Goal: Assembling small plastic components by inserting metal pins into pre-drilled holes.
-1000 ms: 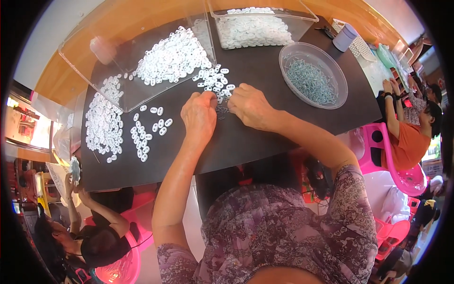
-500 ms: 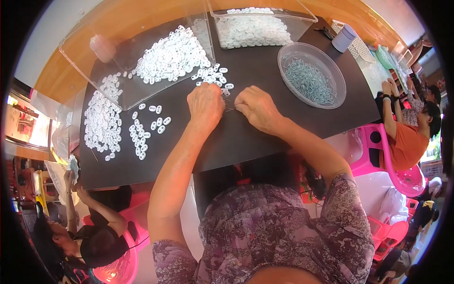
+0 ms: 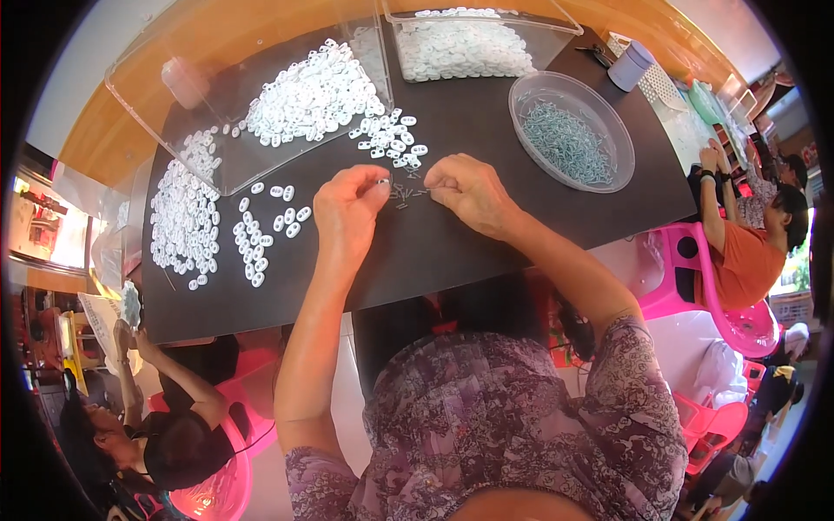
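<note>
My left hand (image 3: 350,204) is closed in a pinch on a small white plastic piece (image 3: 382,181), mostly hidden by the fingers. To its right, my right hand (image 3: 472,195) has its fingertips pressed together on a thin metal screw (image 3: 420,192) at the tabletop. Several loose screws (image 3: 401,194) lie between the two hands. Just beyond them is a small heap of white oval pieces with two holes (image 3: 388,136). A clear round tub (image 3: 623,148) at the right holds many greyish screws (image 3: 565,143).
A clear bin (image 3: 261,181) on its side spills white pieces (image 3: 313,95); another clear bin (image 3: 556,39) stands behind. More white pieces lie in a left pile (image 3: 184,217) and small cluster (image 3: 250,247). A lidded cup (image 3: 632,68) is far right. Co-workers sit both sides.
My left hand has drawn back leftward and toward me from the small heap, with a white piece now showing in its fingertips. My right hand has shifted only slightly. More loose screws are exposed.
</note>
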`<state>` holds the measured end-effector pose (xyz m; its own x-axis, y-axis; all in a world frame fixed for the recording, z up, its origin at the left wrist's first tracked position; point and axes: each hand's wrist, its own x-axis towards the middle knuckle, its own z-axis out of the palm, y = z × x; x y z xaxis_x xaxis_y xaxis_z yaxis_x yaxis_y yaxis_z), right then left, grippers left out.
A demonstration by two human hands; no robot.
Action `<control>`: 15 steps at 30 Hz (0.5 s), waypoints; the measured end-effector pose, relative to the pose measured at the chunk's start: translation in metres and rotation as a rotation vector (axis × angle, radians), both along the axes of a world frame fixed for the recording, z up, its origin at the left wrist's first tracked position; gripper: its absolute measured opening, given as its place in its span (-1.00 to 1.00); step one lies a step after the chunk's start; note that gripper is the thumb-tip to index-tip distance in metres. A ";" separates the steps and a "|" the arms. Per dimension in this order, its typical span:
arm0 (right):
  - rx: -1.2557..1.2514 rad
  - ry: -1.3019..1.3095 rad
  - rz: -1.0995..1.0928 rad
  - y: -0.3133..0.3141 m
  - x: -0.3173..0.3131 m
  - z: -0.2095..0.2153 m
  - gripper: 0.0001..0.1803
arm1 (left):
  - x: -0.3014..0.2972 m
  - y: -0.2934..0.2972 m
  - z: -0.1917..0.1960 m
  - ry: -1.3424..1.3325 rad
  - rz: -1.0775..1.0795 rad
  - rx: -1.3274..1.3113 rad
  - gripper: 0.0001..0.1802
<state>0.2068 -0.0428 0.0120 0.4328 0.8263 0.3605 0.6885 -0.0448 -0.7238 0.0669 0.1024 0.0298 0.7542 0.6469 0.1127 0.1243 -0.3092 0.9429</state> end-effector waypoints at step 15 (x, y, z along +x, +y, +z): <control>0.055 0.587 0.060 0.002 -0.042 0.009 -0.89 | -0.041 -0.037 -0.003 -0.301 0.025 -0.723 -0.92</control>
